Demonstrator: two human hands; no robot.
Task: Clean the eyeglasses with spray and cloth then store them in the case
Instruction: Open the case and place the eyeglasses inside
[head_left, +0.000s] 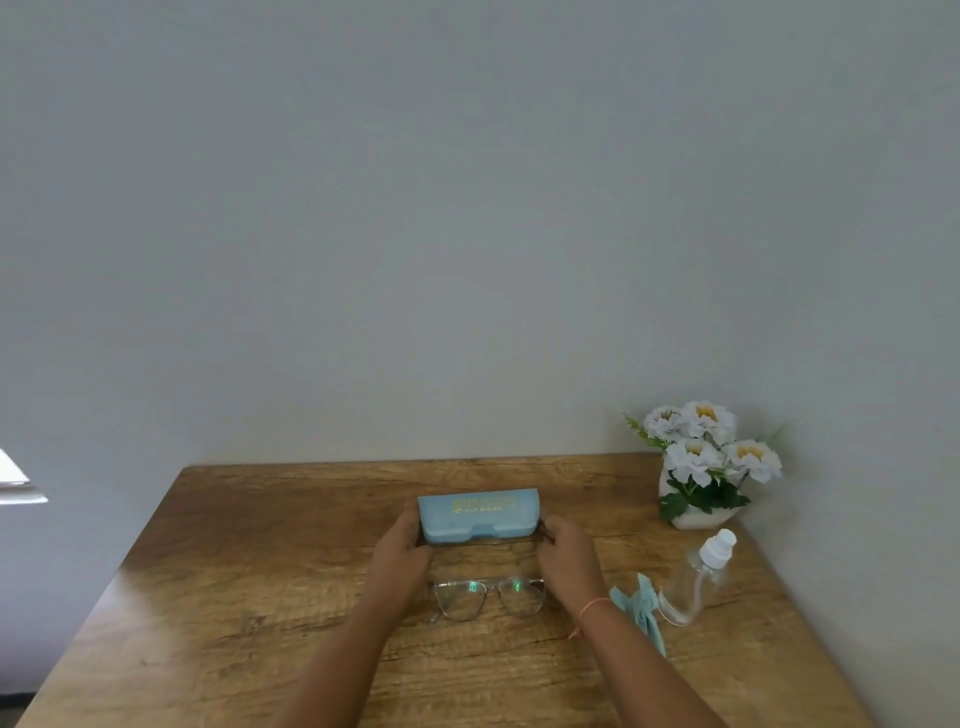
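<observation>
Wooden table (260, 597), grain running 9 to 3 o'clock, its far edge against a plain wall. At the middle of the top lie the eyeglasses (488, 592), a thin clear frame with its lenses showing green glints. At 12 o'clock from them is the light-blue case (478, 514) with gold lettering, gripped at its ends by the left hand (402, 545) and right hand (566, 551). Whether it rests on the wood cannot be told. At 3 o'clock from the eyeglasses lies a crumpled pale-blue cloth (636, 605). Just beside it lies a clear spray bottle (696, 582) on its side, white cap pointing to 1 o'clock. At 2 o'clock, in the far corner, stands a white flower pot (696, 514) of white blooms.
</observation>
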